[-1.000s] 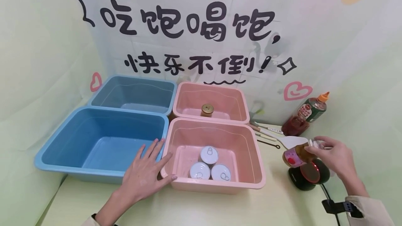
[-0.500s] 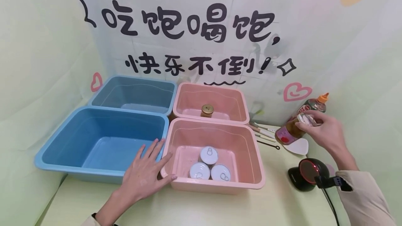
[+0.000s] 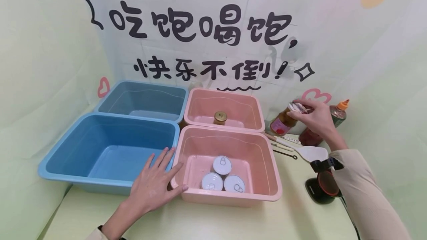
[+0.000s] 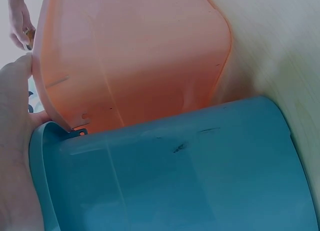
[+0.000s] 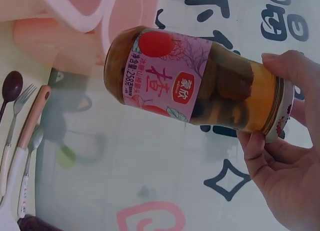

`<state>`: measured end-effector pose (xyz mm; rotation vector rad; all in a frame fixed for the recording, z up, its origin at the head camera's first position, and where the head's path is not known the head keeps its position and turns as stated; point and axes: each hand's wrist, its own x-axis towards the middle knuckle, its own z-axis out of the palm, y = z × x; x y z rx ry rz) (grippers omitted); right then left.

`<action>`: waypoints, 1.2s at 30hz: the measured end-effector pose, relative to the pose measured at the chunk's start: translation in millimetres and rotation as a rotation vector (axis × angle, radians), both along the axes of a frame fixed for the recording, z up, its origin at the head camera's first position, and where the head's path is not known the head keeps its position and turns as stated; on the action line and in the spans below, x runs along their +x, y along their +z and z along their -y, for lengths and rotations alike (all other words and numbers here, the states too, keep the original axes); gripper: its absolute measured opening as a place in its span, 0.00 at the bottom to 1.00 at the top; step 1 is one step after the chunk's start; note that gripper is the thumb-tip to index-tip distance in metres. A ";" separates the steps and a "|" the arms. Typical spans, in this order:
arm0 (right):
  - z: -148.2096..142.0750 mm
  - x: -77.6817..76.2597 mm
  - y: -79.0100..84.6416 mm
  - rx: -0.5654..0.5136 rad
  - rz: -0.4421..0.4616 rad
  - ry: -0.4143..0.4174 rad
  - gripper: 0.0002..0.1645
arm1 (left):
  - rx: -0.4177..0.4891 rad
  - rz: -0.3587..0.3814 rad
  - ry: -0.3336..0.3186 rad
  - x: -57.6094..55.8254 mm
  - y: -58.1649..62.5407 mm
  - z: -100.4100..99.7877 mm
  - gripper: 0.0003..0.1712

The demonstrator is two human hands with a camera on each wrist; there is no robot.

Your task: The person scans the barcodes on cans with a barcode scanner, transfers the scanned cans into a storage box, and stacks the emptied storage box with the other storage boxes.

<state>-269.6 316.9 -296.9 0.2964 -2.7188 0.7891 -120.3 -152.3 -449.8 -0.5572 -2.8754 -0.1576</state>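
Observation:
My right hand (image 3: 317, 119) grips a glass jar (image 3: 282, 122) by its lid end, tilted, above the utensils at the back right. In the right wrist view the jar (image 5: 165, 81) shows a pink-purple label with red fruit and brownish contents. My left hand (image 3: 155, 184) lies with spread fingers over the meeting rims of the front blue bin (image 3: 108, 151) and the front pink bin (image 3: 230, 140). Three silver pull-tab cans (image 3: 222, 165) stand inside that pink bin. One gold-topped can (image 3: 220, 117) is in the rear pink bin (image 3: 227, 99).
A sauce bottle with an orange cap (image 3: 343, 105) stands at the back right, partly behind my right hand. A white spatula (image 3: 311, 153) and other utensils lie beside the pink bins. A black device (image 3: 320, 192) sits under my right forearm. The rear blue bin (image 3: 146, 99) touches the wall side.
My right hand has carried the jar leftward and toward the back, from above the black device, past the sauce bottle, to near the rear pink bin. My left hand stays in place.

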 end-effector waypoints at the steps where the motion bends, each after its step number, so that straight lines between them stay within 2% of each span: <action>1: 3.6 -5.0 0.7 -0.004 0.007 0.017 0.29 | 0.002 0.000 0.000 0.1 0.0 0.1 0.44; 6: 22.8 -27.3 5.4 -0.008 0.064 0.060 0.31 | 0.003 0.006 0.003 1.1 0.5 -0.6 0.44; 10: 39.3 -44.8 8.5 0.006 0.069 0.086 0.30 | -0.001 -0.004 0.003 0.5 0.7 -1.5 0.44; 20: 79.5 -87.3 3.2 0.002 0.141 0.148 0.31 | -0.007 -0.006 0.003 0.9 -0.2 -1.0 0.43; 27: 101.2 -108.5 -14.6 0.017 0.190 0.179 0.29 | -0.001 -0.015 0.004 0.8 0.5 0.7 0.43; 36: 119.2 -121.8 -44.1 0.034 0.303 0.133 0.31 | -0.015 -0.008 0.008 0.4 -0.2 0.5 0.44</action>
